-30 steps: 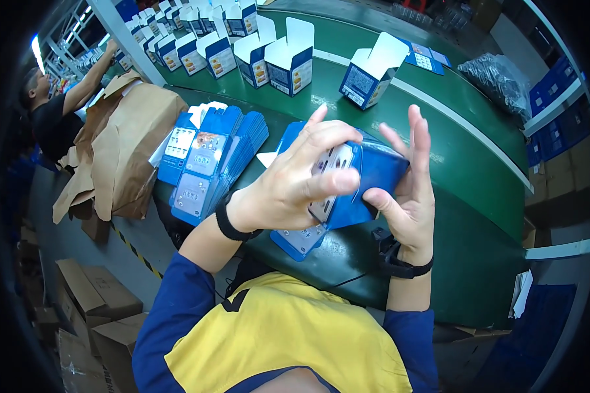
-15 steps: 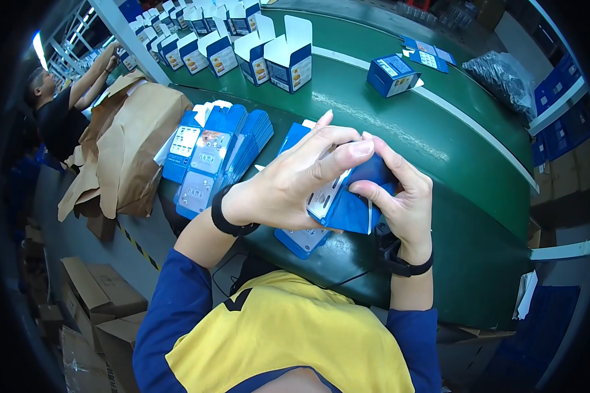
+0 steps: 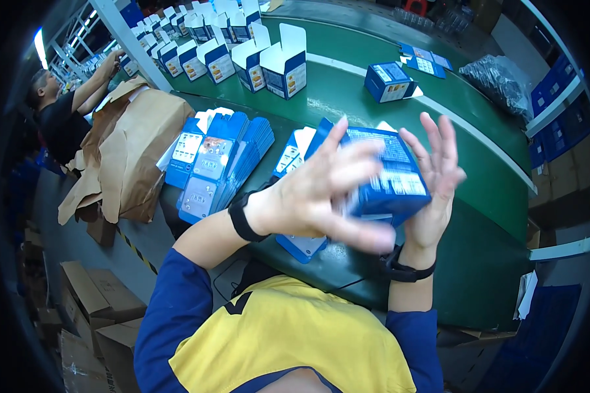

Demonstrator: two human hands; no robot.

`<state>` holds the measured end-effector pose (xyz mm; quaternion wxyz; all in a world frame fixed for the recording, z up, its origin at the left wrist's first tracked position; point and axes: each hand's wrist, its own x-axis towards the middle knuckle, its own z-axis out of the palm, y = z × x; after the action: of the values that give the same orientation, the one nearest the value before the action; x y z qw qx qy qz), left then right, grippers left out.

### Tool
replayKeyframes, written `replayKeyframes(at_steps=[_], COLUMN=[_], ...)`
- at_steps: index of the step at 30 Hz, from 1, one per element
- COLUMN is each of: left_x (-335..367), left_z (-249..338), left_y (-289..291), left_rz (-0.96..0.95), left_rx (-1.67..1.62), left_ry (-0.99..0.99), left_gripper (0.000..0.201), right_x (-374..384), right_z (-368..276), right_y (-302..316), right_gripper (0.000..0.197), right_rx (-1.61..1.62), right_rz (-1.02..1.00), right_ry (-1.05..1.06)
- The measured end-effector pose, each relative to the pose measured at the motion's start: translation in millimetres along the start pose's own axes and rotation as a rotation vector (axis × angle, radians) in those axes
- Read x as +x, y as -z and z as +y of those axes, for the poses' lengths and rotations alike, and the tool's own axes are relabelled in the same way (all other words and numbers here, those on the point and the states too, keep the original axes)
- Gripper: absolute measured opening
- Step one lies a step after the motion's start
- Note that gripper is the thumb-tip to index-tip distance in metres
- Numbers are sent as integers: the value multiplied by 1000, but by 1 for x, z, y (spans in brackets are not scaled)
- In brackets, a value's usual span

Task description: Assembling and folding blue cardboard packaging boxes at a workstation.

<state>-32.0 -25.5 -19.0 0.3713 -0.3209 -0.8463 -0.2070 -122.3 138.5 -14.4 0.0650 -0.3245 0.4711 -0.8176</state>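
Observation:
A folded blue carton (image 3: pixel 393 171) with white printing sits tilted between my hands above the near edge of the green work surface. My left hand (image 3: pixel 328 187) is at its left side, fingers spread and smeared by motion. My right hand (image 3: pixel 434 173) stands along its right side, fingers stretched upward and the palm against or close to the carton. What bears the carton's weight is hidden. Flat blue carton blanks (image 3: pixel 301 247) lie beneath my left hand. Further left is a fanned stack of flat blue carton blanks (image 3: pixel 213 160).
Rows of cartons with raised white flaps (image 3: pixel 285 65) stand at the far left. A closed blue carton (image 3: pixel 388 82) lies beyond my hands, near clear plastic bags (image 3: pixel 498 82). Brown paper wrapping (image 3: pixel 141 144) and a co-worker (image 3: pixel 62 111) are at left.
The carton has turned, so a printed face now points upward. Both hands have loosened from their closed grip on it, and their fingers have spread apart.

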Motion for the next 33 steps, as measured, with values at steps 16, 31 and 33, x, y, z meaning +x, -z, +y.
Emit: replayKeyframes(at_steps=[16, 31, 33], left_x=[76, 93, 83], left_z=[-160, -244, -242], left_y=[-101, -155, -133], left_rz=[-489, -308, -223], left_rx=[448, 591, 581], left_ry=[563, 820, 924], left_gripper=[63, 19, 20], right_x=[90, 122, 133], right_z=[107, 137, 153], right_y=[191, 154, 142], right_gripper=[125, 129, 129], right_rx=[-611, -904, -913], right_rz=[279, 151, 42], right_ry=[-279, -92, -127])
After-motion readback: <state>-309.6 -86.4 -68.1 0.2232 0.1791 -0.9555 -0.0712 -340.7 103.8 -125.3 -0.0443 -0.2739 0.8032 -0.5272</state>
